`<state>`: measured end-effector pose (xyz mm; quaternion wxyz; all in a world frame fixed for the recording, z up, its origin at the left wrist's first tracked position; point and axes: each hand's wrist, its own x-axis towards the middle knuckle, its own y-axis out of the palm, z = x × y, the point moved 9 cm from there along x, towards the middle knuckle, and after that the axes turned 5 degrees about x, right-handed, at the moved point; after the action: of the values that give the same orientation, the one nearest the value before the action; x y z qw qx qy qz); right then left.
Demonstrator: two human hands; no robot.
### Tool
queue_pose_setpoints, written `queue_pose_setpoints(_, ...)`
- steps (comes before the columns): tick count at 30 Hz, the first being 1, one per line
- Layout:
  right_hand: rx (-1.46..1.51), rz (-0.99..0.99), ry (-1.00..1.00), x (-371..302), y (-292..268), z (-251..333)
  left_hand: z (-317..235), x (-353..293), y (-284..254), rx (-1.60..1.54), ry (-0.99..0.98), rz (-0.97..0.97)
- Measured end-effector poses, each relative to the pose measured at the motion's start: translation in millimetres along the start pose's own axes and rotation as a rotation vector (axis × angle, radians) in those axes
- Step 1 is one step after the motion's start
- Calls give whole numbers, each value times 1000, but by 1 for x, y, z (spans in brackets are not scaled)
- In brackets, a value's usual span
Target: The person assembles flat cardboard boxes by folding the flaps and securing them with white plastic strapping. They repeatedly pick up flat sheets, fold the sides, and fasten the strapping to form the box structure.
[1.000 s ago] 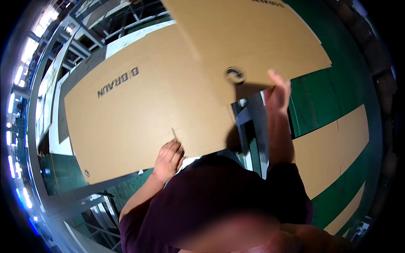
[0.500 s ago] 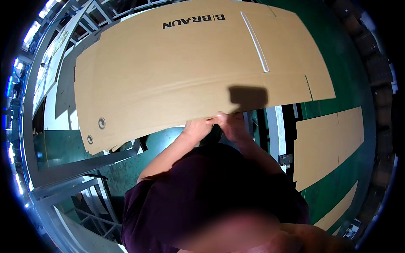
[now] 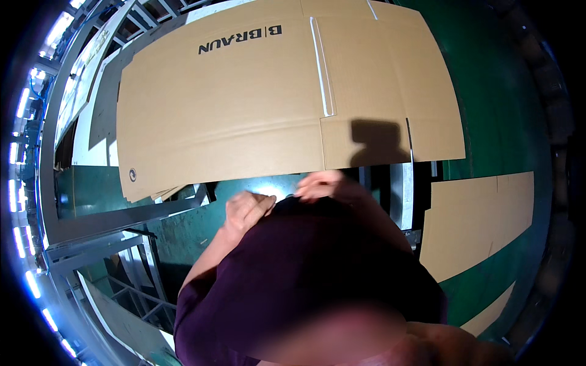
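A large flat brown cardboard blank [image 3: 226, 91] lies before me, with dark lettering, cut slots and crease lines across it. My left hand [image 3: 247, 210] is just short of its near edge, over the gap above the green floor. The left fingers are curled together, and I see nothing in them. My right hand [image 3: 326, 185] is close to the near edge, a little right of the left hand. Its fingers are loosely bent and somewhat apart, blurred by motion, with nothing visible in them. Neither hand grips the blank.
Smaller cardboard pieces [image 3: 479, 226] lie on the green surface [image 3: 488, 110] at the right. Grey metal framing [image 3: 122, 221] runs along the left, with a white panel [image 3: 91, 143] beside it. A pale metal bar [image 3: 401, 198] stands right of my right hand.
My hands have let go of the blank's near edge and drawn apart, the left one toward me. The blank now appears shifted left, with more of its right part showing.
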<state>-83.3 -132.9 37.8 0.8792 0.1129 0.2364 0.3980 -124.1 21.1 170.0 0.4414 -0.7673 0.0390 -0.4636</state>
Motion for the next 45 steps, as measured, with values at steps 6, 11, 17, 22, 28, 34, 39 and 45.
queue_pose_setpoints(6, 517, -976, -668, -216, -186, 3, -29, 98, 67, -34, 109, 225)
queue_pose_setpoints(11, 440, -1449, -1040, -292, -259, 51, -20, 92, 96, 20, 120, 249)
queue_pose_setpoints(17, -642, -1032, -897, -157, -75, 178, -4, 97, 82, -122, 23, 154)
queue_pose_setpoints(22, -1535, -489, -678, -31, -21, 114, 5, 79, 100, -151, 5, 179)
queue_pose_setpoints(28, -1434, -456, -688, -36, -24, 109, 12, 64, 107, -189, -19, 166)
queue_pose_setpoints(34, -1406, -860, -320, -34, -96, 164, 119, 62, 69, 155, -352, 282)
queue_pose_setpoints(39, -1136, -1289, -506, -13, -233, 232, 437, -31, -58, 662, -1088, 251)
queue_pose_setpoints(45, -32, -974, -181, 34, -308, 233, 643, -124, -155, 850, -1284, 358)
